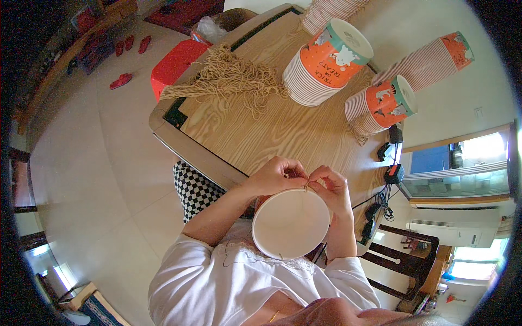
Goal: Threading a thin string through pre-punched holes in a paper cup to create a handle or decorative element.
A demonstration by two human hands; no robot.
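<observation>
A round paper bucket (291, 224), white inside, rests against my body with its open mouth facing up. At its far rim, my left hand (280, 176) and my right hand (333, 190) meet, fingertips pinched close together. Between them shows a short bit of tan twine (308, 185) at the rim, partly hidden by the fingers. Another thin strand appears at the near rim. Beyond my hands, a loose heap of tan twine (234, 79) lies on the wooden table (261, 138), some of it hanging over the left edge.
Nested orange-and-green paper buckets (331, 62) stand upside down on the table, beside a shorter stack (383, 106) and a long leaning stack (429, 62). Black cables and adapters (383, 204) line the right edge. A red stool (174, 65) stands left; a dark chair (405, 261) is at right.
</observation>
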